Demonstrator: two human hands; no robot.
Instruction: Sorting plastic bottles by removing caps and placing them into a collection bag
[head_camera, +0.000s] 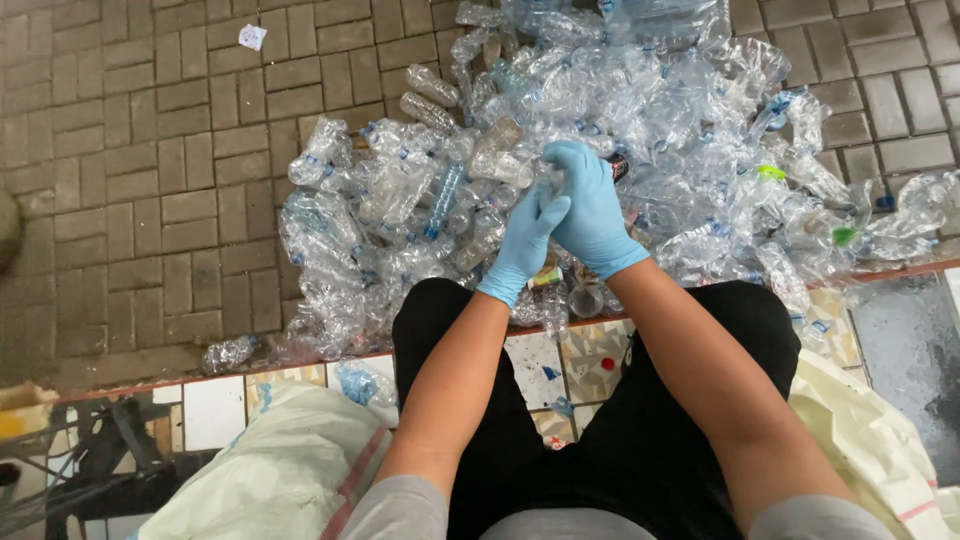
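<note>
**Gloved hands working a bottle over a heap of crushed plastic**

A scrap of white paper (252, 37) is lying on the brick paving (150, 180) at far left. Nearer, a white woven sack (270, 470) is sitting beside the person's knee. The left hand (525, 240), in a blue glove, is pressing against the right hand (590, 205); both are closing together around a clear bottle (553, 178), mostly hidden between them, held above the heap of bottles (680, 130). Judged by its look, the bottle is handling light, thin-walled and easily crushed, likely slippery under gloves; neck and body are offering the firmest hold. Loose bottles are crowding the hands on all sides. At right, a second pale sack (870, 440) is lying by the tiled edge (590, 350).
</note>
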